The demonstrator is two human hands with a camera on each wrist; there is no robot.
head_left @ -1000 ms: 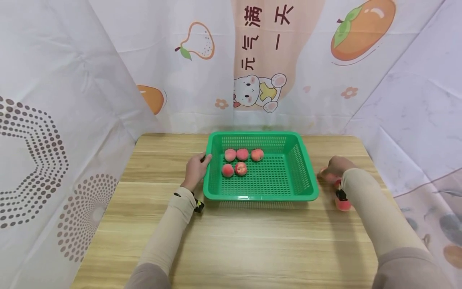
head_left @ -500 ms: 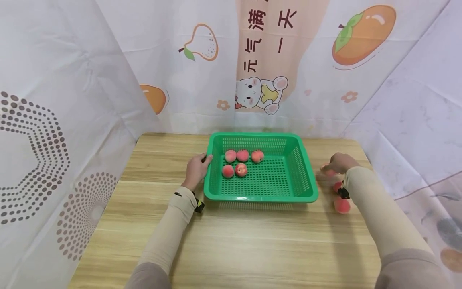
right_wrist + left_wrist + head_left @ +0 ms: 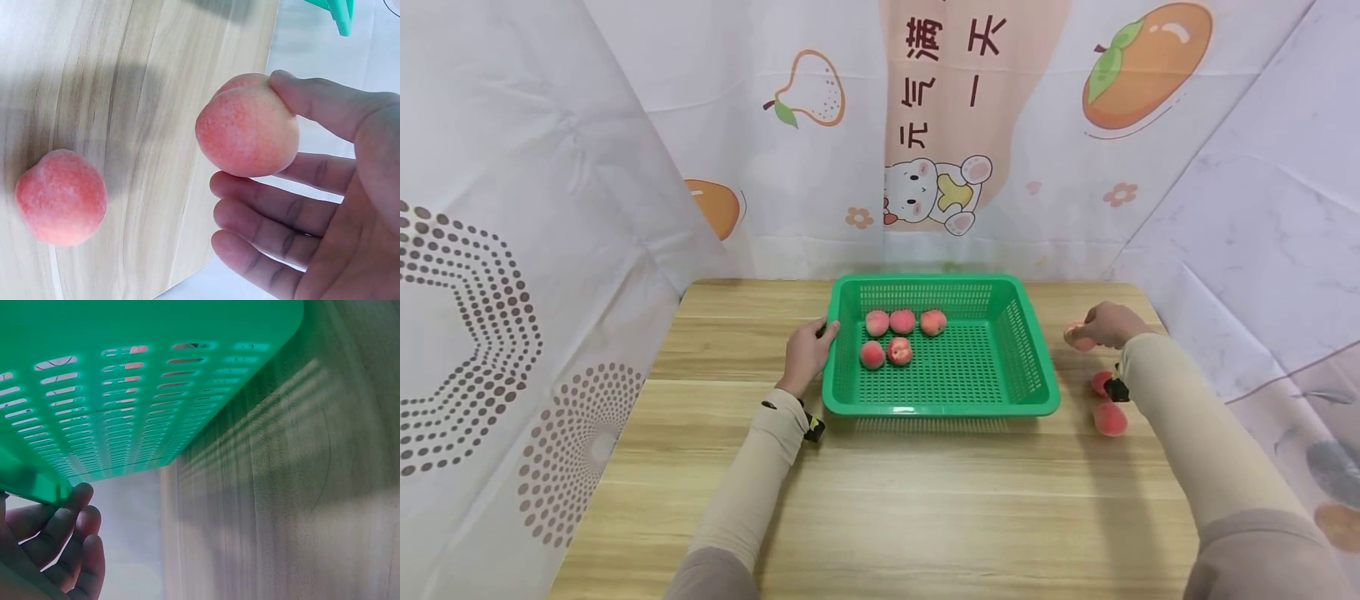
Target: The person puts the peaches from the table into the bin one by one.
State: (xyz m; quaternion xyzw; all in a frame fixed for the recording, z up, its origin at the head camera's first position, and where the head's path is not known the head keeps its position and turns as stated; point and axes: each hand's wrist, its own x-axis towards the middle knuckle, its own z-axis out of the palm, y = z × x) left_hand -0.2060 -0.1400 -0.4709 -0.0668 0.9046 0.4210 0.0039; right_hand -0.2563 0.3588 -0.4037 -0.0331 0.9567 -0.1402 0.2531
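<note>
Ok, R hand [image 3: 1112, 325] has 1 peach [image 3: 1079, 338] pinched btwn thumb and fingers, out to the R of the green basket [image 3: 940, 411], approx level w/ its middle. Per R wrist cam, thumb's on one side of the fruit, index reaches behind, other fingers fanned out next to it; peach looks clear of the tabletop [image 3: 970, 500].

2 more loose on the table, nearer the person: small-looking peach [image 3: 1101, 382] partly hidden by the black wrist unit [image 3: 1117, 388], and full-view peach [image 3: 1109, 419] just below it. R wrist cam gets only one of them, can't tell which.

L hand [image 3: 806, 354] grips basket's L rim, thumb up top, fingertips curled at the underside per L wrist cam.

Basket has 5 pcs, all in the L/ctr part: back row of 3 (L pair touching, third w/ small gap), front row of 2 side by side. Basket sits upright, mid-table, toward far edge. Fruit-print cloth [image 3: 1052, 167] hangs behind.
</note>
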